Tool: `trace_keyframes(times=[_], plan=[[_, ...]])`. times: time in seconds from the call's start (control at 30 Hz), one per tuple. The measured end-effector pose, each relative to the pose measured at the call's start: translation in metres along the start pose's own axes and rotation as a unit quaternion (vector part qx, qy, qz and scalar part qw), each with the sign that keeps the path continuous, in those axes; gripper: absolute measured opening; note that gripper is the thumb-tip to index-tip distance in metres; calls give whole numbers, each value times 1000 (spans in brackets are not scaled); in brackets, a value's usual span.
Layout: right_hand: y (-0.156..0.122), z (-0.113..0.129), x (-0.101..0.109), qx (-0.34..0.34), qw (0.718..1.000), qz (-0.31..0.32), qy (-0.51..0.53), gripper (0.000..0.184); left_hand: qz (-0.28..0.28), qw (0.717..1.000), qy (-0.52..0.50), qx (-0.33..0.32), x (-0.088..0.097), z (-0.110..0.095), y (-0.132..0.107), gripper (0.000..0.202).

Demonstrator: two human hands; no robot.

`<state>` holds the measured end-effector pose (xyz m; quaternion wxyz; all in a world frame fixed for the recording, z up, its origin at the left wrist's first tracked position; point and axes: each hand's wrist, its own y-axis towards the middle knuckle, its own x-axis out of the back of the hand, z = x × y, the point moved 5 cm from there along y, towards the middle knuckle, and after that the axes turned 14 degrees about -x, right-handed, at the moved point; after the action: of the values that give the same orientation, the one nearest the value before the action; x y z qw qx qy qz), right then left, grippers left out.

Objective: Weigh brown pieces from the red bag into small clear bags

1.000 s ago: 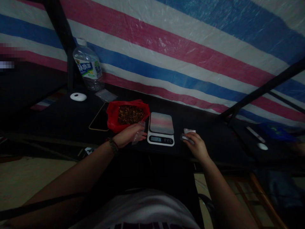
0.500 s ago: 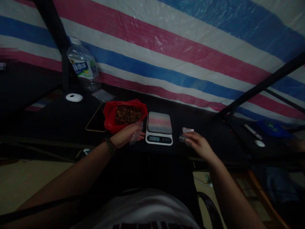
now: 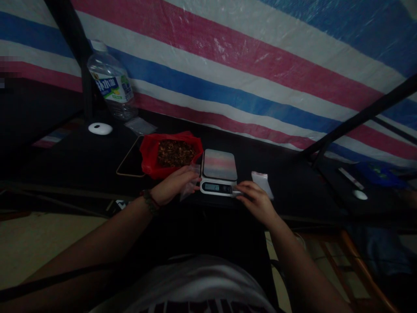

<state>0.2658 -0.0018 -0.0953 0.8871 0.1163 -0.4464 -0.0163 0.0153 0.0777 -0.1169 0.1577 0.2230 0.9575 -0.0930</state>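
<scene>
My left hand (image 3: 176, 186) is closed on a small clear plastic bag (image 3: 188, 189), at the left edge of the kitchen scale (image 3: 220, 165). The scale is white with a bare, shiny plate and a lit display. My right hand (image 3: 256, 198) pinches a small see-through object (image 3: 236, 191) over the scale's front right corner; its exact kind is too dim to tell. Just left of the scale, an open red plastic bag (image 3: 148, 158) holds a heap of brown, dried bits (image 3: 176, 153). A stack of small clear bags (image 3: 262, 182) lies beyond my right hand.
A phone (image 3: 132, 161) lies left of the red bag. Behind it are a flat clear packet (image 3: 140, 126), a large plastic bottle (image 3: 112, 87) and a white mouse-like object (image 3: 100, 128). A black frame post (image 3: 329, 148) and a striped sheet (image 3: 228, 65) bound the table's back.
My right hand has moved left with the small see-through object, from beside the small bags to the scale's front corner. My left hand has shifted slightly, still holding its clear bag.
</scene>
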Motion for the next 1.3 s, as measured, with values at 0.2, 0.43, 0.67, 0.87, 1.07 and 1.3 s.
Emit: trace_keyframes(times=[0.2,0.43,0.67,0.87,1.07,1.3], plan=[[4,6,-6,9,1000,15,9,30,25,1000,-5,-8,-5,-2,2,34],[7,11,-18,-7,999,32,26,32,35,999,-29,5,-8,-5,-2,32],[13,22,-19,2,1000,28,10,32,53,997,-47,3,-9,-6,-1,29],[12,20,-22,10,1000,22,11,32,32,999,-31,15,-4,-3,-1,34],[15,28,-35,19,999,5,28,32,32,999,-40,19,-5,-4,-1,34],[23,40,-41,41,999,11,24,34,25,998,-45,30,-2,-1,0,35]])
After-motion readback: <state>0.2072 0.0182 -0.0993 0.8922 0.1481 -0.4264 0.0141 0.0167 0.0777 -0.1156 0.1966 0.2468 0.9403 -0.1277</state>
